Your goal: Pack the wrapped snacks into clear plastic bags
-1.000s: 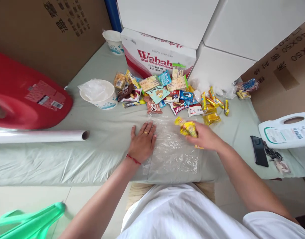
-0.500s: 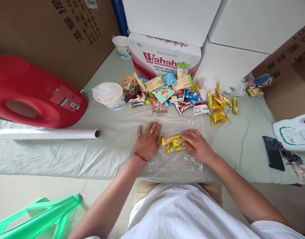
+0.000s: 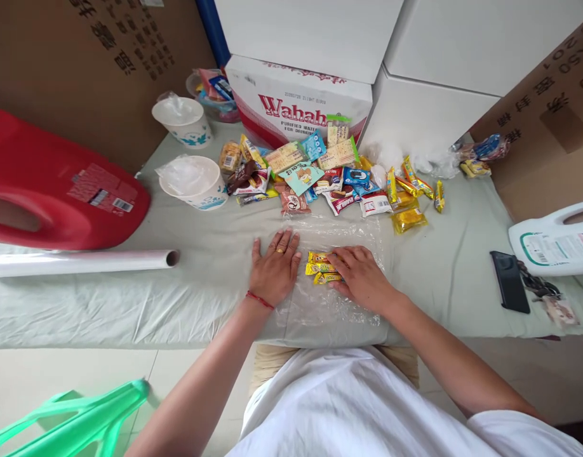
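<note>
We've got the yellow snack packets (image 3: 316, 269) lying bunched on the clear plastic film (image 3: 315, 310), between the two hands, and we spot the danger straight away: those wrappers look slick, so a careless lift of the right hand (image 3: 362, 278) could let the bunch slide apart. The film looks thin, too; we reckon any sideways drag could ruck it up, and if the left hand (image 3: 274, 274) eases off, that side could shift. Push too far forward and we risk nudging the mixed snack pile (image 3: 301, 179) just beyond.

Now the pose! We see the left hand palm down, empty, fingers spread and pointing away from the body, flat at the film's left edge over the green cloth (image 3: 215, 285). The right slants in, palm down, fingers bent over the packets' right ends; gripping or merely resting, we can't tell.
</note>
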A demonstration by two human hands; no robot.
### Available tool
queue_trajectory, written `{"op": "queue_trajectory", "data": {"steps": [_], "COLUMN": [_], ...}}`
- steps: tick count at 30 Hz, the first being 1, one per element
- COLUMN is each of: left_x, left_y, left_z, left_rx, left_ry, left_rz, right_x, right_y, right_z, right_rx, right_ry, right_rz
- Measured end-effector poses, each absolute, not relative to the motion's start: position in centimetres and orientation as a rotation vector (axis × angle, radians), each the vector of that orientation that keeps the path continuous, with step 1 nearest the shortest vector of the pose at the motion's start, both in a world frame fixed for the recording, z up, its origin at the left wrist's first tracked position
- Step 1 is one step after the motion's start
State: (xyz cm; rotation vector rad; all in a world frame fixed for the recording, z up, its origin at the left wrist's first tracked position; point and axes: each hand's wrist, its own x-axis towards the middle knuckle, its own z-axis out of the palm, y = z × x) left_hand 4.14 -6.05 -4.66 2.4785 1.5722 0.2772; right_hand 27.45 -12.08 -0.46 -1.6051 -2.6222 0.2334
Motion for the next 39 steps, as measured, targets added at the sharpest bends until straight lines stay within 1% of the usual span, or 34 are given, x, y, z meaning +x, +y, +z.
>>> {"op": "queue_trajectory", "data": {"steps": [5, 8, 12, 14, 16, 17, 20, 23, 25, 27, 28, 29, 32, 34, 36, 39], "left_x": [4.1, 4.1, 4.2, 4.2, 3.9, 3.7, 2.5, 0.9, -0.2, -1.1, -1.5, -1.8, -2.5, -2.8, -3.0, -3.4], "left_y": [-5.9, -5.9, -5.9, -5.9, -5.9, -5.9, -5.9, -6.1, -6.4, -7.0, -7.3, -7.8, -9.6, -11.0, -12.2, -13.2], "left_z": [-4.8, -4.8, -4.8, -4.8, -4.9, -5.0, -5.4, -6.0, -6.2, -6.2, -6.0, -5.7, -4.2, -3.0, -2.2, -2.3], "left_rx": [2.468, 2.465, 2.463, 2.450, 2.424, 2.410, 2.393, 2.415, 2.439, 2.475, 2.491, 2.502, 2.534, 2.601, 2.709, 2.865], "left_ry": [1.572, 1.568, 1.550, 1.551, 1.564, 1.567, 1.545, 1.538, 1.561, 1.568, 1.564, 1.558, 1.500, 1.327, 1.030, 0.679], "left_rz": [0.304, 0.315, 0.330, 0.358, 0.402, 0.428, 0.509, 0.606, 0.699, 0.797, 0.844, 0.889, 1.039, 1.091, 1.017, 0.712], "right_x": [25.8, 25.1, 27.9, 31.1, 34.7, 36.3, 39.9, 41.6, 42.2, 42.0, 41.5, 40.7, 36.7, 33.6, 31.1, 29.5], "right_y": [-11.2, -11.5, -10.0, -7.3, -3.4, -1.3, 3.9, 5.2, 3.6, 0.8, -0.8, -2.4, -6.1, -7.2, -7.4, -7.5], "right_z": [-1.4, -1.9, -0.7, 0.2, 0.7, 0.8, 0.5, 0.7, 1.3, 2.1, 2.3, 2.4, 2.0, 1.4, 0.9, 0.8], "right_rx": [-1.714, -1.666, -1.607, -1.780, -2.091, -2.232, -2.539, -2.614, -2.530, -2.339, -2.217, -2.084, -1.685, -1.529, -1.475, -1.427], "right_ry": [-2.518, -2.501, -2.374, -2.107, -1.742, -1.621, -1.471, -1.442, -1.414, -1.450, -1.516, -1.622, -2.034, -2.242, -2.394, -2.502], "right_rz": [0.196, 0.185, 0.235, 0.151, -0.049, -0.089, 0.021, 0.064, -0.054, -0.191, -0.210, -0.167, 0.171, 0.331, 0.418, 0.477]}}
